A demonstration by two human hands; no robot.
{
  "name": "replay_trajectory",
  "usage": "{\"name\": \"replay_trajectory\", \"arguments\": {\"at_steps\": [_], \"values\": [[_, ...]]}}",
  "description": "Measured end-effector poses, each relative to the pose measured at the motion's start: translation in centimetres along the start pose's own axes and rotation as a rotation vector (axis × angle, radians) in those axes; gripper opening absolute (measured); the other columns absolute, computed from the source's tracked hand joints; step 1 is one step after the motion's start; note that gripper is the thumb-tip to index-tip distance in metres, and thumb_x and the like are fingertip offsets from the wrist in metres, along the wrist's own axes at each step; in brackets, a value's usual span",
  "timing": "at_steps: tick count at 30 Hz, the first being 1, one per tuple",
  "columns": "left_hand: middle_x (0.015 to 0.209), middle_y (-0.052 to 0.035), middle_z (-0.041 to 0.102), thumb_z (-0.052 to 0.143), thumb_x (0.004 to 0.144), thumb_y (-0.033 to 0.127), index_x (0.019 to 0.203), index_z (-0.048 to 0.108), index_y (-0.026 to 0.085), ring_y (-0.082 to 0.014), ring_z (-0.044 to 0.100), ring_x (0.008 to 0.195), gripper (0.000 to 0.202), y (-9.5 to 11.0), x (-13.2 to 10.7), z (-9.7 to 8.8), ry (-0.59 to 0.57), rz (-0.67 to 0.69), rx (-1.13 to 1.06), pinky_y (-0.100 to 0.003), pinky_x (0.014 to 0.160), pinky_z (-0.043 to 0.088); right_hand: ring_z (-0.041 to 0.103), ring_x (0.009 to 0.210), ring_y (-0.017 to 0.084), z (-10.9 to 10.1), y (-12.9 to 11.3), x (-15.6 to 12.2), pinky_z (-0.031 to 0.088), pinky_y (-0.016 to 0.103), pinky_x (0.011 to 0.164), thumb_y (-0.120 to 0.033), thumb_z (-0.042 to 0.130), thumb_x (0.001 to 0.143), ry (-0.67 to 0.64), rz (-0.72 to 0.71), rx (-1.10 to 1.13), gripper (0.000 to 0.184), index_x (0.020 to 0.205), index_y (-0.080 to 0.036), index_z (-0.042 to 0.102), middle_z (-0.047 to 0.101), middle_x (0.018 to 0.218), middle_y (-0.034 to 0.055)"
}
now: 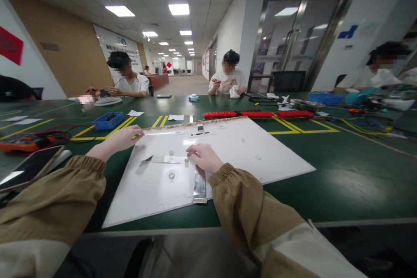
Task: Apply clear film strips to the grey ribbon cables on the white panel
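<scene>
A large white panel point(247, 152) lies flat on the green table point(342, 169) in front of me. My left hand point(122, 138) rests on the panel's far left corner, fingers curled over its edge. My right hand point(203, 156) sits near the panel's middle, fingertips pinched on the end of a silvery tape strip point(159, 160) that runs leftward. A shiny flat ribbon strip point(200, 189) runs from under my right hand toward the panel's near edge. Both arms wear tan sleeve covers.
A phone point(29, 167) and an orange meter point(22, 142) with cables lie at the left. A blue tray point(108, 120) and red bars point(257, 114) sit beyond the panel. Three people work at the table's far side and right; yellow lines mark the surface.
</scene>
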State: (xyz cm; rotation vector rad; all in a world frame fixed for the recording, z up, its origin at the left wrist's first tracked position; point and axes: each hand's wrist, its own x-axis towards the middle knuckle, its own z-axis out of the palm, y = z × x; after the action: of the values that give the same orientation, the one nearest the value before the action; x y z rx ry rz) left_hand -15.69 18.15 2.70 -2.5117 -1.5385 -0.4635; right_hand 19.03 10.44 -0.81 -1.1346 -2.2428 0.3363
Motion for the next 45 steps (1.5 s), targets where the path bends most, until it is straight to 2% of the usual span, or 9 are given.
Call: {"name": "replay_trajectory", "arguments": {"at_steps": [5,9,14,19,23,27,33,37,45], "values": [[0.112,-0.0063,0.060,0.036,0.089,0.040,0.100,0.063,0.023,-0.0226,0.060,0.097,0.034,1.1,-1.6,0.2,0.002,0.083,0.013,-0.031,0.083,0.047,0.061,0.086,0.017,0.0,-0.1,0.0,0.043,0.029,0.084,-0.011,0.052,0.078,0.035,-0.024,0.000,0.027,0.095,-0.019,0.071,0.070,0.086,0.0033],[0.117,-0.0085,0.057,0.033,0.092,0.041,0.107,0.058,0.020,-0.0234,0.056,0.106,0.036,4.6,-0.6,3.0,0.066,0.061,-0.174,-0.035,0.092,0.044,0.062,0.083,0.018,0.2,0.1,0.1,0.044,0.028,0.081,-0.018,0.057,0.077,0.050,0.019,0.013,0.020,0.089,-0.019,0.073,0.070,0.084,0.0041],[0.122,-0.0122,0.054,0.034,0.093,0.043,0.116,0.053,0.016,-0.0238,0.054,0.110,0.040,7.5,0.7,5.7,0.006,0.166,-0.287,-0.037,0.099,0.041,0.065,0.079,0.017,0.9,0.9,0.3,0.046,0.026,0.074,-0.024,0.054,0.081,0.053,0.121,0.178,0.019,0.081,-0.018,0.072,0.072,0.080,0.0031],[0.119,-0.0123,0.055,0.031,0.094,0.036,0.115,0.055,0.017,-0.0246,0.053,0.109,0.037,7.3,0.4,6.7,-0.015,0.191,-0.214,-0.039,0.097,0.042,0.068,0.080,0.017,1.3,1.5,0.5,0.049,0.025,0.074,-0.026,0.050,0.084,0.022,0.225,0.374,0.023,0.083,-0.015,0.071,0.073,0.083,0.0049],[0.122,-0.0110,0.055,0.031,0.094,0.037,0.117,0.055,0.018,-0.0243,0.052,0.110,0.038,6.7,0.4,7.5,-0.019,0.198,-0.186,-0.040,0.097,0.041,0.067,0.086,0.018,1.0,1.3,0.6,0.045,0.032,0.087,-0.024,0.050,0.084,0.046,0.246,0.231,0.022,0.082,-0.019,0.072,0.074,0.085,0.0030],[0.123,-0.0105,0.054,0.030,0.094,0.038,0.119,0.054,0.019,-0.0240,0.051,0.112,0.040,6.4,0.6,7.9,-0.021,0.199,-0.177,-0.040,0.098,0.040,0.065,0.086,0.018,0.7,1.1,0.6,0.028,0.041,0.104,-0.023,0.052,0.084,0.126,0.231,0.033,0.020,0.081,-0.022,0.072,0.073,0.085,0.0009],[0.121,-0.0117,0.056,0.031,0.094,0.040,0.117,0.057,0.018,-0.0248,0.052,0.111,0.041,6.4,0.5,7.5,-0.018,0.188,-0.269,-0.041,0.098,0.040,0.062,0.085,0.016,0.2,0.4,0.3,0.039,0.027,0.084,-0.022,0.049,0.088,0.236,0.114,-0.047,0.024,0.080,-0.019,0.072,0.072,0.085,0.0037],[0.117,-0.0119,0.058,0.035,0.092,0.040,0.112,0.061,0.018,-0.0245,0.054,0.108,0.040,6.6,0.5,7.2,0.014,0.172,-0.346,-0.040,0.098,0.041,0.062,0.078,0.016,0.5,0.5,0.1,0.039,0.026,0.080,-0.027,0.050,0.090,0.131,0.018,-0.017,0.028,0.075,-0.020,0.072,0.071,0.075,0.0022],[0.114,-0.0118,0.059,0.035,0.092,0.037,0.111,0.061,0.017,-0.0240,0.054,0.107,0.038,6.5,0.5,7.1,0.021,0.182,-0.338,-0.038,0.097,0.042,0.064,0.077,0.017,0.6,1.0,0.2,0.040,0.025,0.075,-0.026,0.047,0.090,0.153,0.096,0.002,0.030,0.075,-0.019,0.072,0.073,0.078,0.0028]]}}
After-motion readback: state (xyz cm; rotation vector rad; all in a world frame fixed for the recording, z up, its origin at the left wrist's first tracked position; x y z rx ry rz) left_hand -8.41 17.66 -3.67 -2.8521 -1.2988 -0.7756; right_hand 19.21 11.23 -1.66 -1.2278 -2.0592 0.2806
